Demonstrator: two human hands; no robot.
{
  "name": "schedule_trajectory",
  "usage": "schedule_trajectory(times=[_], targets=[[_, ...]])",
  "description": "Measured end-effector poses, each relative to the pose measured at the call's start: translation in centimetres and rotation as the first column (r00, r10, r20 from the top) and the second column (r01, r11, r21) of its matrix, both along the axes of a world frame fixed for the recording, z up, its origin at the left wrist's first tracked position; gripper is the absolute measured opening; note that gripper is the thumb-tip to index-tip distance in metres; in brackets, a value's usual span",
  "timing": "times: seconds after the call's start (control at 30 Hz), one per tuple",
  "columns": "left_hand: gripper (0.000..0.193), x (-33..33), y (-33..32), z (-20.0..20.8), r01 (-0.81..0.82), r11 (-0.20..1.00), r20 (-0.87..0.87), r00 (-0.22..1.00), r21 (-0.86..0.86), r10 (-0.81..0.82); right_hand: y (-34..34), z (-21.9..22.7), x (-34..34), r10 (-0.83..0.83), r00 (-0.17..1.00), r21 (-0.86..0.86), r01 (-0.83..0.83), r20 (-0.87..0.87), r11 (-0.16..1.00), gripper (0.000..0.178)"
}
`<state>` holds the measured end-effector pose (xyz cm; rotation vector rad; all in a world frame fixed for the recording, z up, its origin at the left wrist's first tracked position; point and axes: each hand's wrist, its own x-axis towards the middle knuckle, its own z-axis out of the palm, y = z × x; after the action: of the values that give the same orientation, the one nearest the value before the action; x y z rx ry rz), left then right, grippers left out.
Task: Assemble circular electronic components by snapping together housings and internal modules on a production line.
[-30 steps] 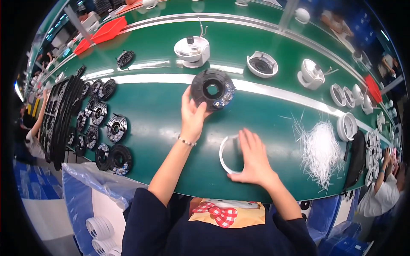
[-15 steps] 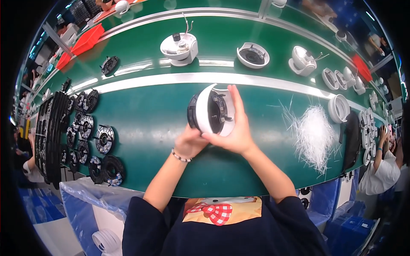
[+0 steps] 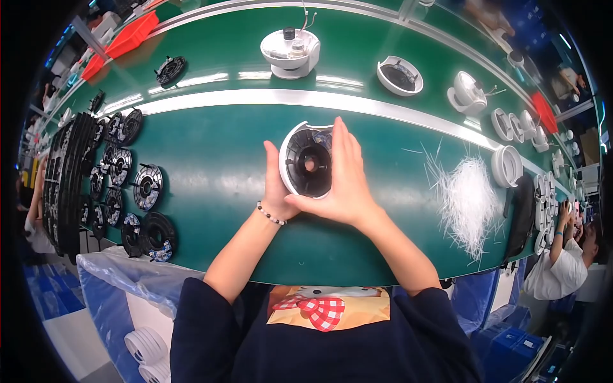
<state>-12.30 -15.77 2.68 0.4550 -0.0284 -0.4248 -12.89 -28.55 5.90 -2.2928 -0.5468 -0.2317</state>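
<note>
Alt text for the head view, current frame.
A white ring with a black disc inside, held between left hand and right hand over a green workbench. More black discs lie at left; thin white strips are heaped at right.

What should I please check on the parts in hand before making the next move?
1. White ring held by the right hand: ok, thumb below, fingers along its right side.
2. Left hand grip: cannot tell; its fingers are mostly hidden behind the parts.
3. Black disc inside the ring: ok.
4. Disc fully seated all round: cannot tell; the right hand covers part of the edge.
5. White strip pile apart from both hands: ok.
</note>
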Motion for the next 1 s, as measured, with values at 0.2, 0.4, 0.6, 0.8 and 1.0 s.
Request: schedule_trajectory(times=[0.2, 0.4, 0.6, 0.8, 1.0], targets=[[0.082, 0.1, 0.3, 0.7, 0.023, 0.997, 0.040, 0.999, 0.079, -0.026, 0.1, 0.5, -0.3, -0.019, 0.998, -0.090, 0.023, 0.055, 0.996, 0.121], [0.080, -0.2, 0.7, 0.8, 0.047, 0.989, -0.032, 0.999, 0.141, -0.043, -0.4, 1.2, -0.2, 0.088, 0.996, -0.098, -0.085, 0.027, 0.992, 0.120], [0.075, 0.4, 0.6, 0.6, 0.116, 0.992, -0.098, 0.989, 0.045, -0.111, -0.9, 2.3, 0.4, 0.166, 0.985, -0.154, -0.157, 0.046, 0.976, 0.115], [0.074, 0.8, 2.3, -0.5, 0.125, 0.991, -0.040, 0.991, -0.048, -0.127, 0.0, 2.7, 1.5, 0.305, 0.949, -0.158, -0.289, 0.084, 0.944, 0.113], [0.025, 0.1, -0.2, -2.0, 0.151, 0.929, -0.069, 0.981, -0.339, -0.184, 0.0, -2.5, -0.6, 0.099, 0.938, -0.234, -0.020, 0.333, 0.972, 0.104]])
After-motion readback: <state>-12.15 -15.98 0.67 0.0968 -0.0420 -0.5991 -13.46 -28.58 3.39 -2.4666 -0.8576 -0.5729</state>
